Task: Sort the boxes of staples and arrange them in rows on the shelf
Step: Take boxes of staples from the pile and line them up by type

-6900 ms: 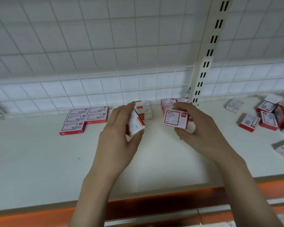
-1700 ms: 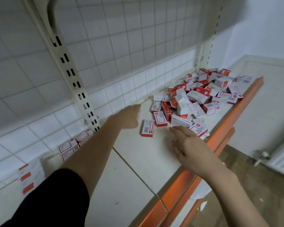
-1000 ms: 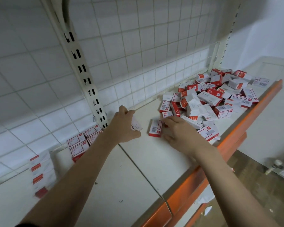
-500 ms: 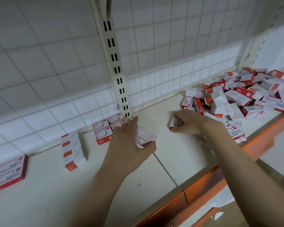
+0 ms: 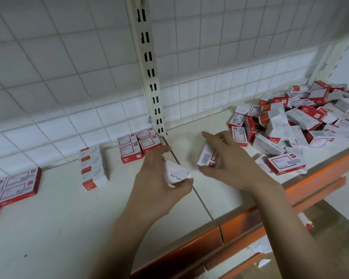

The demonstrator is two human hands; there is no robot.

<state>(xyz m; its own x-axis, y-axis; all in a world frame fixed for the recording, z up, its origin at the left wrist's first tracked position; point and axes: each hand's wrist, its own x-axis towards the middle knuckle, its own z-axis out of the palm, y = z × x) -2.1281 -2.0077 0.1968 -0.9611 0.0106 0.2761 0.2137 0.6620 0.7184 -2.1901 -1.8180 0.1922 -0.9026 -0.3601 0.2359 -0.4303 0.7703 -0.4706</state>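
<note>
Staple boxes fill this white shelf (image 5: 73,234), all small cartons in red and white. The word "STAPLES" can be read on the white side of the box in the left hand (image 5: 176,175), and again on several cartons in the loose pile (image 5: 302,119) at the right; the rest of the print is too small to read.

Two boxes are in hand. The left hand (image 5: 157,186) pinches its carton between thumb and curled fingers, just above the shelf seam. The right hand (image 5: 228,158) grips the second box (image 5: 208,157), barcode side facing the camera, with the thumb below it and the index finger stretched out above.

Sorted groups lie along the wire grid back (image 5: 210,57). A block of four boxes (image 5: 138,144), two by two with red-framed labels up, sits beside the foot of the slotted upright (image 5: 149,63). Left of it stands a single row of four boxes (image 5: 92,168), turned so their white faces with small red tabs show. At the far left edge is a flat group (image 5: 16,187) of larger red-bordered labels, cut off by the frame, so no count is possible there.

The pile at the right is a jumble lying at all angles, too many and too overlapped to count. One box (image 5: 285,164) lies nearest the orange front edge (image 5: 250,218).
</note>
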